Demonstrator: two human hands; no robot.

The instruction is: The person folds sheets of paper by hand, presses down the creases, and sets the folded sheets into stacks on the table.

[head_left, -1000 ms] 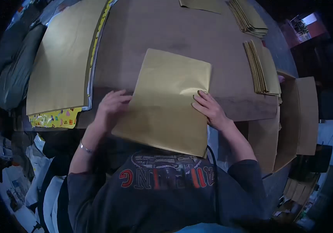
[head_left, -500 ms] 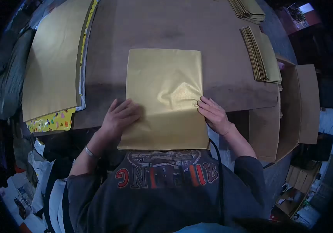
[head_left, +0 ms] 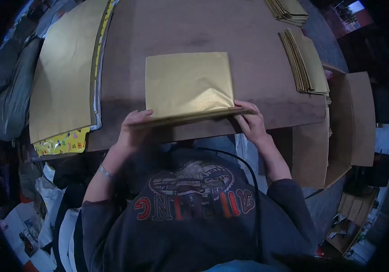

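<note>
A gold paper sheet (head_left: 186,81) lies flat on the table in its far half. Its near part is bent upward, so its edge shows as a thin dark band facing me. At the left end of that band, my left hand (head_left: 133,127) grips the paper, with fingers partly hidden behind it. Across from it, my right hand (head_left: 251,120) holds the right end, thumb below and fingers over the top. A wrinkled, shiny patch shows near the right hand.
Large flat gold sheets (head_left: 67,72) lie at the left over yellow printed wrapping (head_left: 63,143). Folded gold bundles (head_left: 304,61) sit at the table's right edge, with another bundle (head_left: 288,11) behind. An open cardboard box (head_left: 310,154) stands beside the table (head_left: 267,68).
Both hands have closed on the gold sheet and lifted its near part off my lap side, bending it up and away from me. The shirt front is now uncovered.
</note>
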